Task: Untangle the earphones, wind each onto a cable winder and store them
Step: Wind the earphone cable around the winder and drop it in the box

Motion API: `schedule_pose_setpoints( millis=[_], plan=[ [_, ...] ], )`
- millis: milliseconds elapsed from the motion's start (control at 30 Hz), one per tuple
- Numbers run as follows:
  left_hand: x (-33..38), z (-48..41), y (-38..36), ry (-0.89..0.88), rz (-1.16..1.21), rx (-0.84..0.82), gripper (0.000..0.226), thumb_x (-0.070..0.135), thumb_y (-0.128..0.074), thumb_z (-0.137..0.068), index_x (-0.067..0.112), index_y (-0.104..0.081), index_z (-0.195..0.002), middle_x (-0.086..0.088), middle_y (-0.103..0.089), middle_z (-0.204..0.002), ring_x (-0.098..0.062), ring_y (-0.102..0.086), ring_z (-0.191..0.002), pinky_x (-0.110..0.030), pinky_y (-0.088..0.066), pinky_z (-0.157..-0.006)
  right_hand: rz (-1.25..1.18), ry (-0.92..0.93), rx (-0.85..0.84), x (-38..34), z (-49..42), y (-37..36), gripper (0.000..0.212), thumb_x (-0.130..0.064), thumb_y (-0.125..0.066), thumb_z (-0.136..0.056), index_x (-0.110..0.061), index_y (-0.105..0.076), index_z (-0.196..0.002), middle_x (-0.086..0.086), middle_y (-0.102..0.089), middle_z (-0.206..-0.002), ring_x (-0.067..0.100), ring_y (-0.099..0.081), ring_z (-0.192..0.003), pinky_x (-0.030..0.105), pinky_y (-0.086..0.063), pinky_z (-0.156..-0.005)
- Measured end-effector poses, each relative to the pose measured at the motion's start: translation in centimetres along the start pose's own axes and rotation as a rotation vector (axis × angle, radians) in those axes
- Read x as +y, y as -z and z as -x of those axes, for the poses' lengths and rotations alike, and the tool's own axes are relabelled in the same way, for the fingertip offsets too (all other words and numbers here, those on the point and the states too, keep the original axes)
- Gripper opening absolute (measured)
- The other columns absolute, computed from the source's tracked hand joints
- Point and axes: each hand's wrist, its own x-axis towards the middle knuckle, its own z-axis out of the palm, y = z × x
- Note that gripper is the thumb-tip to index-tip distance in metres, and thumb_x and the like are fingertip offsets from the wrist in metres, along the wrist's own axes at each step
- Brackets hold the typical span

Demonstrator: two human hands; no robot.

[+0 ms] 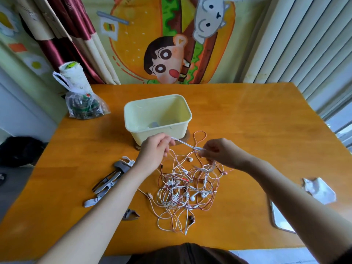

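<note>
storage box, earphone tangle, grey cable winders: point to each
storage box (179,134): head view, front wall
earphone tangle (182,187): head view, middle of the pile
grey cable winders (106,184): head view, one winder's body

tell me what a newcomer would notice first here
The big tangle of white and pink earphones lies in the middle of the orange table, and the left hand and right hand hold one white cable taut just above it. A pale yellow tub stands right behind the hands, and grey cable winders lie to the left of the tangle.
</note>
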Motion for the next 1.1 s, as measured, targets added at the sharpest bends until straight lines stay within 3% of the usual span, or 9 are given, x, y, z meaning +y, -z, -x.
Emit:
schedule_pose_setpoints(
  millis=[133,233,400,467,567,633,867,1000,1100],
  plan=[
    [-1.2,0.3,1.1,0.044,-0.011,0.034,0.028,0.009,-0.044,-0.100,0.014,-0.063,-0.081,0.005,-0.057,-0.067,-0.008,-0.048,-0.055,-0.008,-0.039,-0.052,-0.071,-0.002,0.026,0.4,0.3,-0.3,0.022,-0.031,-0.058,-0.091,-0.016,-0.069,-0.080,-0.005,-0.063,-0.062,-0.002,-0.053,-0.051,0.015,-0.043,-0.056],
    [-2.2,0.6,1.1,0.064,-0.100,-0.016,0.020,0.011,-0.049,-0.098,0.019,-0.067,-0.093,0.002,-0.066,-0.090,-0.003,-0.050,-0.062,-0.008,-0.040,-0.056,-0.107,0.029,0.064,0.0,0.2,-0.3,0.020,-0.025,-0.057,-0.093,-0.015,-0.067,-0.079,-0.004,-0.066,-0.068,-0.004,-0.058,-0.057,0.009,-0.044,-0.058],
    [-1.2,1.5,0.2,-0.019,-0.150,-0.061,0.028,0.019,-0.061,-0.091,0.027,-0.062,-0.118,0.015,-0.053,-0.113,-0.005,-0.048,-0.072,-0.007,-0.040,-0.066,-0.091,0.095,0.163,-1.6,0.3,0.2,0.018,-0.025,-0.058,-0.093,-0.015,-0.070,-0.084,-0.007,-0.069,-0.076,-0.010,-0.060,-0.066,0.009,-0.044,-0.061],
    [0.3,1.6,-0.4,-0.072,-0.078,-0.082,0.027,0.021,-0.060,-0.092,0.028,-0.062,-0.118,0.017,-0.055,-0.113,-0.007,-0.051,-0.081,-0.007,-0.041,-0.073,-0.094,0.118,0.122,-2.4,0.3,0.4,0.017,-0.024,-0.059,-0.093,-0.016,-0.070,-0.083,-0.010,-0.066,-0.069,-0.009,-0.058,-0.061,0.009,-0.042,-0.058],
    [1.6,1.5,-1.0,-0.115,-0.053,-0.108,0.017,0.021,-0.060,-0.092,0.026,-0.069,-0.106,0.012,-0.067,-0.099,-0.012,-0.058,-0.087,-0.019,-0.045,-0.076,-0.051,0.163,0.088,-3.2,0.4,0.3,0.019,-0.024,-0.060,-0.092,-0.030,-0.065,-0.075,-0.014,-0.060,-0.062,-0.004,-0.056,-0.056,0.010,-0.041,-0.057],
    [1.8,1.4,-1.1,-0.121,-0.069,-0.082,0.014,0.019,-0.063,-0.091,0.021,-0.073,-0.100,0.006,-0.071,-0.092,-0.013,-0.061,-0.089,-0.022,-0.047,-0.076,-0.033,0.171,0.105,-3.4,0.5,0.2,0.014,-0.026,-0.060,-0.091,-0.026,-0.069,-0.081,-0.016,-0.058,-0.063,-0.004,-0.055,-0.057,0.010,-0.040,-0.057],
    [1.6,1.5,-1.0,-0.117,-0.161,-0.055,0.006,0.019,-0.063,-0.091,0.020,-0.069,-0.092,0.014,-0.056,-0.087,-0.007,-0.053,-0.083,-0.006,-0.038,-0.066,-0.014,0.223,0.219,-3.9,0.9,-0.5,0.017,-0.025,-0.061,-0.090,-0.013,-0.074,-0.090,-0.007,-0.056,-0.084,-0.001,-0.055,-0.068,0.016,-0.047,-0.073],
    [1.4,1.4,-0.6,-0.099,-0.166,-0.099,0.013,0.025,-0.066,-0.088,0.017,-0.074,-0.096,0.012,-0.067,-0.085,-0.012,-0.057,-0.083,-0.019,-0.045,-0.071,-0.085,0.163,0.254,-4.4,0.6,-0.8,0.020,-0.021,-0.055,-0.095,-0.012,-0.073,-0.090,-0.009,-0.059,-0.081,0.002,-0.055,-0.068,0.008,-0.041,-0.063],
    [1.3,1.4,-0.3,-0.068,-0.074,-0.130,0.015,0.023,-0.065,-0.089,0.017,-0.074,-0.099,0.013,-0.068,-0.086,-0.003,-0.059,-0.084,-0.012,-0.045,-0.073,-0.152,0.118,0.246,-4.2,0.4,-0.9,0.019,-0.023,-0.052,-0.096,-0.019,-0.065,-0.084,-0.002,-0.066,-0.077,0.015,-0.059,-0.065,0.019,-0.043,-0.059]
  ],
)
